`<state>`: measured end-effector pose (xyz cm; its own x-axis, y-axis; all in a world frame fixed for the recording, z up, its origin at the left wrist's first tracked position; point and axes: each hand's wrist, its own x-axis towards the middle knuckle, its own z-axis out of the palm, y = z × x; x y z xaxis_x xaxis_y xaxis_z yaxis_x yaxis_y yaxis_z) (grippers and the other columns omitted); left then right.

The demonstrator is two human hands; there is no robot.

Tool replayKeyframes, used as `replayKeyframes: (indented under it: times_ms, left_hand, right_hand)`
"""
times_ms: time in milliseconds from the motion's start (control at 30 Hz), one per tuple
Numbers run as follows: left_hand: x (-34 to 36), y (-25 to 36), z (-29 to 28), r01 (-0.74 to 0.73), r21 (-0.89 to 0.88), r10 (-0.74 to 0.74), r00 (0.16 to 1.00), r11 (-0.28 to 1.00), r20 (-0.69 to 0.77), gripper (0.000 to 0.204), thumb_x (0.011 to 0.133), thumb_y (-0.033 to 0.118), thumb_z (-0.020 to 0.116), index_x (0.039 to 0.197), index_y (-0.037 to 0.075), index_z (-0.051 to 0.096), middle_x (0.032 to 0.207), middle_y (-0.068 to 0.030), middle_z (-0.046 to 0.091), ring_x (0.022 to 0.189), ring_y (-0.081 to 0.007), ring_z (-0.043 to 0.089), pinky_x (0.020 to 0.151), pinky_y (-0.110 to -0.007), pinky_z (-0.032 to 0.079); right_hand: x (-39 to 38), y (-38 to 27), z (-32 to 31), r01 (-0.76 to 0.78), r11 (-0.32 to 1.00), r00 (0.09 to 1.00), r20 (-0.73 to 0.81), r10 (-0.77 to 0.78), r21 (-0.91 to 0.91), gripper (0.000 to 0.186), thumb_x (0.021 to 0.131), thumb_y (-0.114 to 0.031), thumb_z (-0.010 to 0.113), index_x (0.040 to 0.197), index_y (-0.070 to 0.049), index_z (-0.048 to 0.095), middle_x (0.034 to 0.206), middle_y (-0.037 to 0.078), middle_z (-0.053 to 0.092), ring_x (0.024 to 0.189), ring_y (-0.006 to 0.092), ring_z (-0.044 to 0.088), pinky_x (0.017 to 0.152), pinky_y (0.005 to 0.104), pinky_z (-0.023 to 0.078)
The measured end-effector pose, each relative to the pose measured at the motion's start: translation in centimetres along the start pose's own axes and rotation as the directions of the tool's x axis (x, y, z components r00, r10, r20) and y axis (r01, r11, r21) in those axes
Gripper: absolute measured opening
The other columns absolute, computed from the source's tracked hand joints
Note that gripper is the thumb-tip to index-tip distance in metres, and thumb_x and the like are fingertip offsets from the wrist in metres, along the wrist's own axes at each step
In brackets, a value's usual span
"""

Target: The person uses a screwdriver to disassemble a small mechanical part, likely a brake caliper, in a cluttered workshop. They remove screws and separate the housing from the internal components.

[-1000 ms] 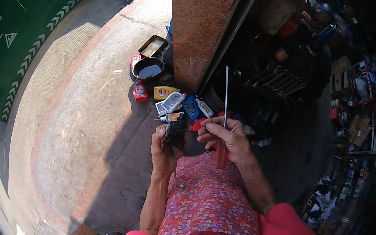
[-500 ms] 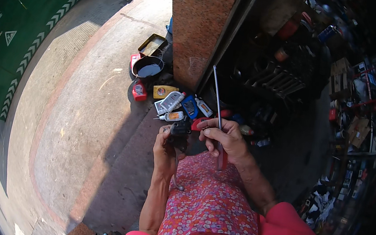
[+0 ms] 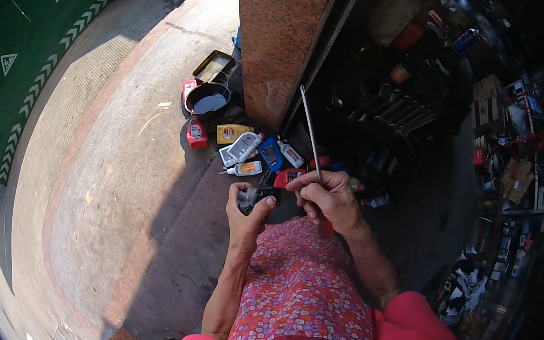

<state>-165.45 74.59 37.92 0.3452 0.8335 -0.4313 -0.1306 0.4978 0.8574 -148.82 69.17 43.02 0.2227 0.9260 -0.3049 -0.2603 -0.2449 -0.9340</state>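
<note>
- Sunlit pavement [image 3: 115, 171] lies to the left of a speckled red stone pillar [image 3: 278, 35]; to the pillar's right, a dark shop interior is crowded with tools and boxes too dim to name.
- Head view, at the pillar's foot: oil bottles [image 3: 247, 150], a red can [image 3: 196, 132], a round black pan [image 3: 207, 101] and a yellowish tray [image 3: 214, 68] stand on the ground.
- Below the pillar, over a pink flowered apron [image 3: 301, 289], the left hand [image 3: 246, 211] has its fingers closed around a small dark mechanical part [image 3: 256, 197].
- Just right of it, the right hand [image 3: 329, 201] has its fingers curled tight on a long thin metal rod [image 3: 310, 134] with a red handle [image 3: 325, 227], shaft slanting up toward the pillar.
- Judgement: the part should stay braced firmly in the left palm, and the rod turned so its working end meets the part squarely; a slip could jab the holding thumb.
</note>
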Motion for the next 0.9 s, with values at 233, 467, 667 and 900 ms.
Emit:
replayKeyframes:
  times_ms: [233,467,667,900]
  left_hand:
    - [0.6,-1.0,-0.2,-0.051,0.105,0.050,0.999,0.993,0.011,0.045,0.071,0.027,0.075,0.098,0.007,0.044,0.070,-0.0004,0.049,0.054,-0.0061,0.043,0.044,-0.022,0.033]
    - [0.7,-0.6,-0.8,0.126,0.082,-0.134,0.985,0.989,0.108,0.041,0.073,0.025,0.068,0.102,0.010,0.043,0.073,-0.0026,0.053,0.058,-0.0071,0.047,0.043,-0.020,0.031]
    - [1.0,-0.3,-1.0,0.100,0.126,-0.110,0.991,0.987,0.080,0.039,0.073,0.023,0.066,0.102,0.011,0.044,0.071,-0.0034,0.055,0.058,-0.0077,0.050,0.043,-0.019,0.031]
    - [1.4,0.3,-1.2,0.061,0.178,-0.078,0.993,0.982,0.088,0.040,0.072,0.026,0.067,0.101,0.010,0.045,0.069,-0.0033,0.055,0.057,-0.0084,0.051,0.042,-0.019,0.031]
  right_hand:
    - [0.4,-0.2,1.1,0.059,0.996,0.998,0.029,-0.057,-0.062,0.021,0.088,-0.004,0.052,0.101,0.004,0.064,0.066,0.001,0.060,0.048,0.0025,0.049,0.042,0.0172,0.038]
    - [1.4,-0.3,1.3,-0.003,1.000,0.998,0.067,0.004,-0.022,0.017,0.091,-0.007,0.051,0.100,0.003,0.062,0.070,0.005,0.062,0.049,0.0039,0.052,0.041,0.0166,0.041]
    - [1.9,-1.1,1.2,-0.111,0.994,0.981,0.158,0.109,0.008,0.014,0.089,-0.005,0.052,0.098,0.002,0.060,0.072,0.005,0.064,0.047,0.0047,0.051,0.042,0.0174,0.039]
    - [2.5,-1.0,1.2,-0.089,0.996,0.962,0.259,0.092,-0.024,0.014,0.087,-0.003,0.054,0.096,0.002,0.062,0.075,0.006,0.065,0.050,0.0042,0.052,0.045,0.0173,0.040]
